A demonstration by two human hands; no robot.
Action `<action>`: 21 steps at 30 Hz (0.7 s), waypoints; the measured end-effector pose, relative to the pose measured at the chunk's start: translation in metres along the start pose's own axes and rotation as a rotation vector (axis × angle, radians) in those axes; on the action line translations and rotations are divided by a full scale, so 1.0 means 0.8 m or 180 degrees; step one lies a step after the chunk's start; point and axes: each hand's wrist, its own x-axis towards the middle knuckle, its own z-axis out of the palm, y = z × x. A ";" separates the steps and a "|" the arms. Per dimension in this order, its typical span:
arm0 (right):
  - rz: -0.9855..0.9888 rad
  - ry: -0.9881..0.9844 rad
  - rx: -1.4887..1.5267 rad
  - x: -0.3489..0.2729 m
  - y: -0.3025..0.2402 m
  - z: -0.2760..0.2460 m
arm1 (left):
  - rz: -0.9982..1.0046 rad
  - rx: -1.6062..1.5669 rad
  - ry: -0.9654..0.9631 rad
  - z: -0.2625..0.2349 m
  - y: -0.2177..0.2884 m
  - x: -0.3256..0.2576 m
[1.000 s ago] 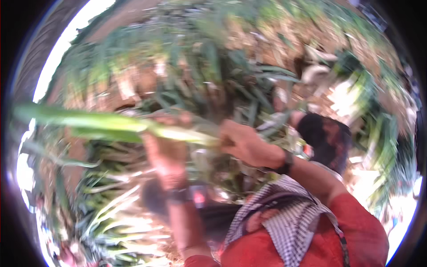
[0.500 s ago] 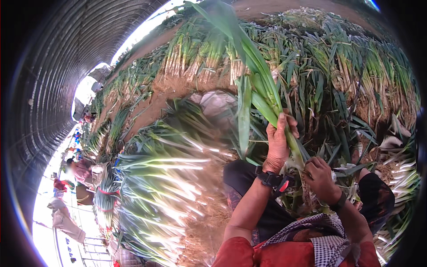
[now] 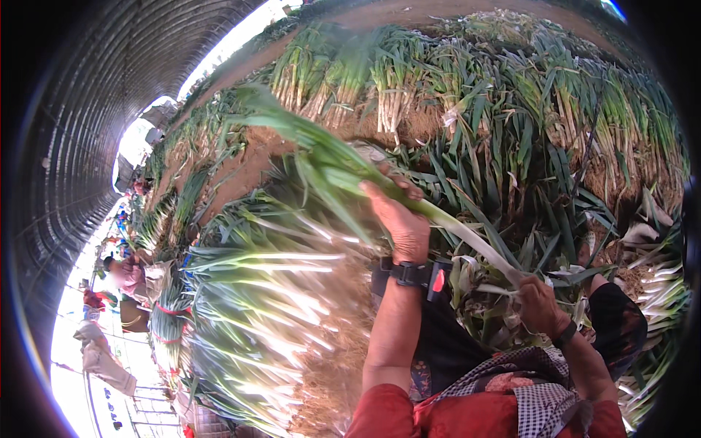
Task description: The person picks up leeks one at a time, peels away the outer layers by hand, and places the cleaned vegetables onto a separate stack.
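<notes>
A long green onion (image 3: 475, 237) slants across in front of me, its leaves (image 3: 314, 146) at the upper left and smeared by motion. My left hand (image 3: 398, 212) is closed round it where the green leaves begin. At the lower end of the white stalk, my right hand (image 3: 539, 303) is closed; its fingers hide the root end. A pale strip of skin (image 3: 496, 290) sticks out beside those fingers. Below the stalk lie stripped leaves and skins (image 3: 467, 281), between my knees.
To my left lies a big heap of green onions (image 3: 270, 314), white stalks and roots toward me. Untrimmed bundles (image 3: 394, 80) stand in a row at the far side. More white stalks (image 3: 661, 292) lie at the right. A person (image 3: 130, 277) is at the far left.
The green onion has tipped from nearly upright to slanting left, leaves swinging down leftward. My left hand moved left with it; my right hand moved slightly right and down, drawing a strip of skin.
</notes>
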 end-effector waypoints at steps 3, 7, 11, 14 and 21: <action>0.1706 -0.1209 -0.0995 -0.076 0.076 0.004 | 0.0262 0.0195 0.0543 -0.018 0.005 0.011; 0.1258 -0.1835 -0.1092 -0.107 0.127 -0.004 | 0.0105 0.0191 -0.0235 -0.033 0.022 0.018; 0.1160 -0.0042 -0.0320 0.016 0.055 -0.024 | -0.0029 -0.0317 -0.0864 -0.057 0.026 0.037; 0.0548 0.0643 -0.0017 0.060 0.019 -0.038 | -0.0318 -0.0779 -0.1165 -0.058 0.012 0.039; 0.0726 0.0583 0.0146 0.102 -0.037 -0.018 | -0.0717 -0.1292 -0.1665 -0.065 0.000 0.041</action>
